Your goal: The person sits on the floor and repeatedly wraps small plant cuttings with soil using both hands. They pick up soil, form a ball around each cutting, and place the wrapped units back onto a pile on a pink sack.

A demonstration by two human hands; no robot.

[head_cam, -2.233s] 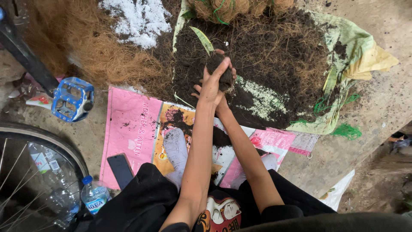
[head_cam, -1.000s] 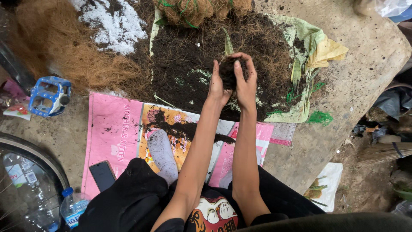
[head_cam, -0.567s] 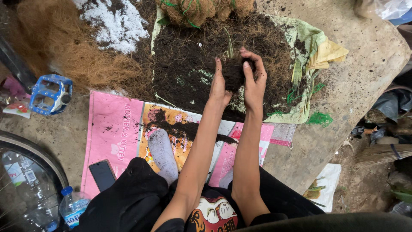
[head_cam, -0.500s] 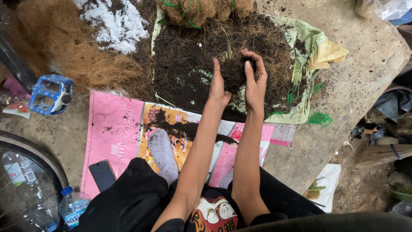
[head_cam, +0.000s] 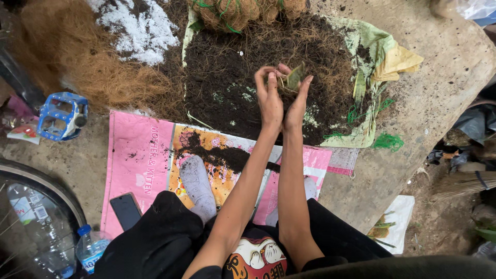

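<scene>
Over one soil heap (head_cam: 227, 88), two hands, left hand (head_cam: 269, 101), right hand (head_cam: 295, 103), one leaf (head_cam: 295, 77)

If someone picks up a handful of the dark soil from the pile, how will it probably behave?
The dark soil looks loose and crumbly, so it would likely spill between the fingers. Fibres run through it, so some clumps may hang together. A streak of it already lies scattered on the pink sheet, suggesting it scatters easily.

The floor (head_cam: 439, 77) was bare, dirty concrete in flat daylight, with a pink printed sheet (head_cam: 137, 160) spread on it and brown fibre (head_cam: 77, 57) heaped nearby
</scene>
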